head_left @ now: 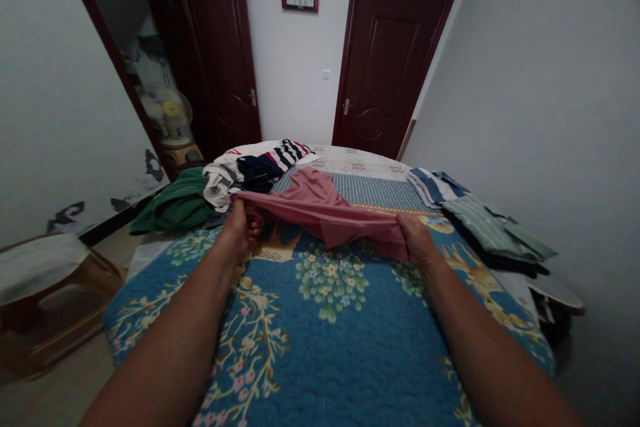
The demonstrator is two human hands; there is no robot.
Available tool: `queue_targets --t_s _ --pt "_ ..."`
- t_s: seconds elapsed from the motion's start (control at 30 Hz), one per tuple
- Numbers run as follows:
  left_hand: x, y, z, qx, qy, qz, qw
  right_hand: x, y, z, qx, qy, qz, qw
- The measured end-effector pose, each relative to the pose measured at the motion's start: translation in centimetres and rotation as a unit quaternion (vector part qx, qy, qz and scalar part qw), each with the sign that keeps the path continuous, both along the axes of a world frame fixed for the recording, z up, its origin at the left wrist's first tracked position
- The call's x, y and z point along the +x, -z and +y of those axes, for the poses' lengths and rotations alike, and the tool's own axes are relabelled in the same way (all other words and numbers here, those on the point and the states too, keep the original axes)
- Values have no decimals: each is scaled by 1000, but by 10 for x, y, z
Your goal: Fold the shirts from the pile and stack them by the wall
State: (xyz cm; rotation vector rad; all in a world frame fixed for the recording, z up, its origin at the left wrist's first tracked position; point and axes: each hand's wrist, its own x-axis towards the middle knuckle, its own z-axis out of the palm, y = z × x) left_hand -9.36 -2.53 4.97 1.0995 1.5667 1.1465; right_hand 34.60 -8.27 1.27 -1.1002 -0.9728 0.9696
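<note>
A pink garment (320,210) is stretched sideways between my two hands, its near edge lifted above the blue floral quilt (340,353). My left hand (245,223) is closed on its left end, and my right hand (416,237) grips the right end. The far part of the cloth lies in soft folds on the quilt. What kind of garment it is, I cannot tell from this side. Just beyond my left hand lies a heap of loose clothes, with a white and grey piece (223,180) nearest.
A green garment (175,203) and a striped navy one (270,167) lie at the back left. Folded clothes (500,227) are stacked along the right edge. A stool (55,293) stands at the left, and a fan (167,110) shows through the doorway.
</note>
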Motion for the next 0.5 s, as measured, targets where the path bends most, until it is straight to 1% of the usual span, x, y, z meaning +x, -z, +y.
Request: queue_targets --t_s 0.03,0.1,0.13,0.17,0.23,0.3,0.37,0.43,0.47,0.5 --pt "5 0 -2 -43 39 -63 996 -8 -3 -5 0 -28 -18 999" --pt "20 2 -8 -109 107 -169 974 -25 -7 -15 -4 -88 -49 995" --pt "28 2 -12 -118 137 -197 964 -34 -9 -20 -9 -119 -61 991" --pt "35 3 -16 -112 163 -200 960 -42 -11 -24 -16 -148 -72 986" --pt "47 4 -25 -98 217 -160 958 -58 -12 -33 -27 -200 -92 975" --pt "52 4 -32 -107 286 -83 949 -70 -13 -39 -27 -244 -108 963" --pt "53 2 -38 -129 339 28 932 -78 -14 -43 -23 -278 -120 953" --pt "53 1 -42 -145 368 115 911 -85 -14 -45 -23 -303 -124 945" --pt "55 1 -44 -158 386 130 900 -88 -13 -46 -23 -314 -124 941" --pt "58 1 -47 -172 408 123 888 -90 -12 -47 -24 -327 -124 937"
